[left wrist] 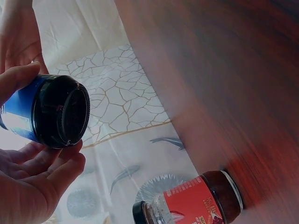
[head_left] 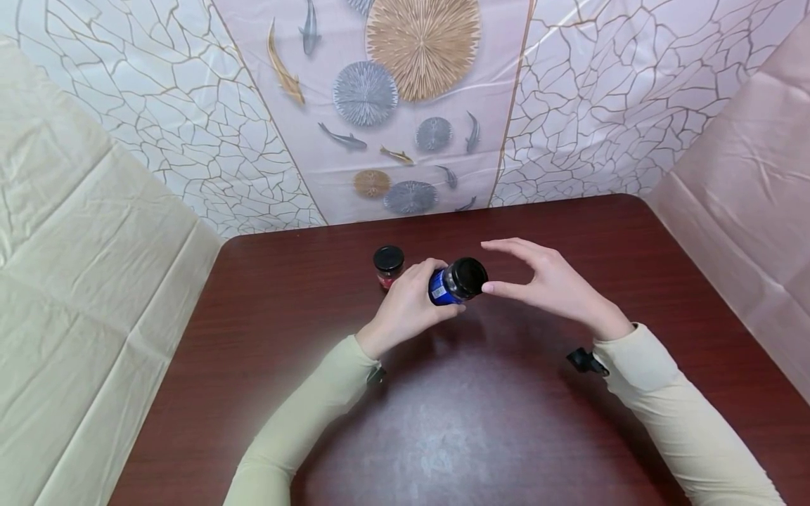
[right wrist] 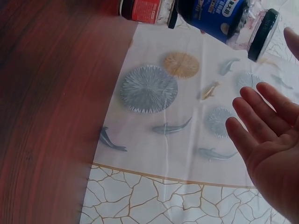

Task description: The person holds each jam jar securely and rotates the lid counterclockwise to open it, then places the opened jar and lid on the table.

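My left hand [head_left: 411, 299] grips a glass jar with a blue label [head_left: 441, 288] and a black lid, tilted with its lid toward the right hand. In the left wrist view the jar's dark base [left wrist: 70, 112] faces the camera, with thumb on one side and fingers on the other. The right hand [head_left: 547, 284] is spread beside the lid [head_left: 470, 276], thumb near its edge. In the right wrist view, its fingers [right wrist: 259, 112] extend below the lid and hold nothing. Behind the left hand, a red-labelled jar [head_left: 389, 263] with a black lid stands upright on the table.
The dark reddish-brown wooden table [head_left: 443, 422] reaches back to a patterned cloth [head_left: 405, 140] hanging behind it. Pale cloth walls [head_left: 82, 281] rise at both sides. A small black device [head_left: 585, 361] sits at the right cuff.
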`<state>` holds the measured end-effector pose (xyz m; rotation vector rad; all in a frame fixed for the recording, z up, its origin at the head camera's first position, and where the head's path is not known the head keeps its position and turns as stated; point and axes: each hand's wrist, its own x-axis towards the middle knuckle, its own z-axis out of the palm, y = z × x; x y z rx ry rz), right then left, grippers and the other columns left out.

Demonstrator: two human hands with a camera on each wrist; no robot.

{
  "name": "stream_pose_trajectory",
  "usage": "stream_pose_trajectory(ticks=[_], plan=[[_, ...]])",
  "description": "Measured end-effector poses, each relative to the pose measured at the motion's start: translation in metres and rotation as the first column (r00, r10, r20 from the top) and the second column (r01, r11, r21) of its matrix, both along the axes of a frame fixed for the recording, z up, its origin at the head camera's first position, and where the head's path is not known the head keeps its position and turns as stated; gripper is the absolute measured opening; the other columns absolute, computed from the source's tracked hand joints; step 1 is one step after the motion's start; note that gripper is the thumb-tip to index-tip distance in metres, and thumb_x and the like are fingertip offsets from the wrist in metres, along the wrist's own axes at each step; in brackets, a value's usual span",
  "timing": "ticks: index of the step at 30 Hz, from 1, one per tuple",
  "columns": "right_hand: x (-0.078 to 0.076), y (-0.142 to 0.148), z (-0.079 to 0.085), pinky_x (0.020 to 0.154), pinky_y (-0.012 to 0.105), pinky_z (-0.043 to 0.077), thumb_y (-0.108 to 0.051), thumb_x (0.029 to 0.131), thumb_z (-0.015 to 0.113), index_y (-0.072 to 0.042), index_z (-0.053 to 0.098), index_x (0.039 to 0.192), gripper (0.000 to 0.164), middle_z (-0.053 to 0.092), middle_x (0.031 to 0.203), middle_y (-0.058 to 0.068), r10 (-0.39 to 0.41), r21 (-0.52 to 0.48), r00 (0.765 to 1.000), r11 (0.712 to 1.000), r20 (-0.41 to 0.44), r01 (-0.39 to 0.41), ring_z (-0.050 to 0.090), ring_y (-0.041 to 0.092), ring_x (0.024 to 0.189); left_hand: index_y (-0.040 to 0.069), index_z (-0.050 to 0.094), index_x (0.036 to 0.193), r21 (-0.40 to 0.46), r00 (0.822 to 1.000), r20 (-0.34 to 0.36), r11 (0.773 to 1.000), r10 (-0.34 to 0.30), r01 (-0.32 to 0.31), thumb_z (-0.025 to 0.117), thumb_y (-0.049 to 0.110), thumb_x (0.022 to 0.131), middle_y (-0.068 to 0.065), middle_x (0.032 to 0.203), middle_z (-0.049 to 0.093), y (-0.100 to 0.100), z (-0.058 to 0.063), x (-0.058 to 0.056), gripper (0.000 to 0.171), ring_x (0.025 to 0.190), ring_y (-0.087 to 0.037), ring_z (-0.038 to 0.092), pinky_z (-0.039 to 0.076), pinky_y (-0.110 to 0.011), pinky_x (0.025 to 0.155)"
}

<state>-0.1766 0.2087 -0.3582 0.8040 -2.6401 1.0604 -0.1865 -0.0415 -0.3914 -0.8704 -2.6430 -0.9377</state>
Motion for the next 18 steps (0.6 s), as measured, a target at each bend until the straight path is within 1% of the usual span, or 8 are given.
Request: stream_pose_trajectory(ticks=[3,7,15,18], plan=[[0.0,-0.002,-0.001,0.095,0.039,0.036,-0.049,0.074,0.073,-0.038,0.048,0.132,0.064,0.049,0.129,-0.011,0.013,-0.002,1.0,1.0,0.011,-0.013,0.043,0.009,0.121,0.014,0.05,0.116,-0.005,1.0,-0.01,1.0,0.005,-0.005,0.079,0.045,0.068,0.0,0.104,0.057,0.0,0.0,0.0,0.064,0.094,-0.011,0.053,0.046,-0.025,0.08],[0.0,-0.005,-0.003,0.095,0.037,0.036,-0.049,0.073,0.074,-0.037,0.048,0.131,0.065,0.049,0.128,-0.013,0.025,-0.013,1.0,1.0,0.006,-0.025,0.043,0.007,0.119,0.014,0.05,0.117,-0.004,1.0,-0.019,1.0,-0.001,0.001,0.079,0.044,0.068,0.001,0.104,0.057,0.001,0.001,0.0,0.065,0.093,-0.01,0.054,0.046,-0.023,0.08],[0.0,-0.011,-0.007,0.094,0.034,0.036,-0.049,0.072,0.074,-0.034,0.05,0.13,0.065,0.05,0.125,-0.015,0.067,-0.025,0.998,0.997,-0.002,-0.067,0.045,0.005,0.117,0.014,0.049,0.117,0.025,1.0,-0.002,1.0,-0.011,0.011,0.079,0.042,0.068,0.001,0.104,0.058,0.001,0.001,0.002,0.064,0.09,-0.009,0.057,0.047,-0.022,0.077],[-0.001,-0.014,-0.008,0.094,0.034,0.037,-0.048,0.072,0.075,-0.031,0.051,0.131,0.066,0.051,0.124,-0.015,0.089,-0.027,0.996,0.996,-0.01,-0.089,0.046,0.005,0.115,0.014,0.049,0.117,0.031,1.0,0.007,0.999,-0.01,0.009,0.079,0.041,0.068,0.001,0.104,0.058,0.001,0.001,0.002,0.063,0.09,-0.009,0.056,0.047,-0.022,0.077]])
